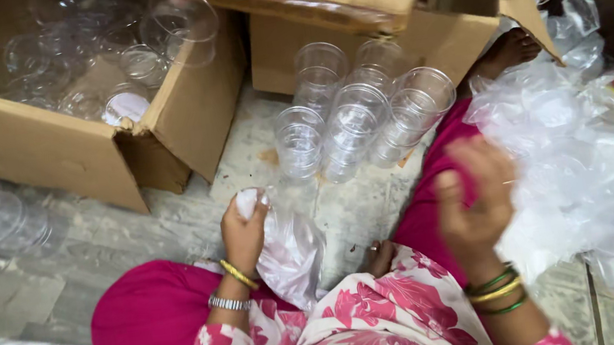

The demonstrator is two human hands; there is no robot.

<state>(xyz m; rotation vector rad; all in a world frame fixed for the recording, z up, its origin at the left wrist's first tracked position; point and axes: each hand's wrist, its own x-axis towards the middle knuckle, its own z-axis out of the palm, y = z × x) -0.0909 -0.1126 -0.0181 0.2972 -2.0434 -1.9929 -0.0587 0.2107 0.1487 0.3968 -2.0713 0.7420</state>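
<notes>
Our left hand [242, 231] grips a clear bag [289, 253]; right hand [474, 199] loose, blurred, beside the bag pile [596, 176]; cups [348, 124] ahead.

A small packing workplace on a bare concrete floor [173, 228]: brown cardboard boxes [30, 144] upper left, clear plastic cups [351, 116] centre, heaped clear plastic bags [594, 160] right.

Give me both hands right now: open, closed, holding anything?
Left hand: closed on a thin clear plastic bag.
Right hand: raised, blurred, beside the heap of clear plastic bags; grip cannot be told.
</notes>
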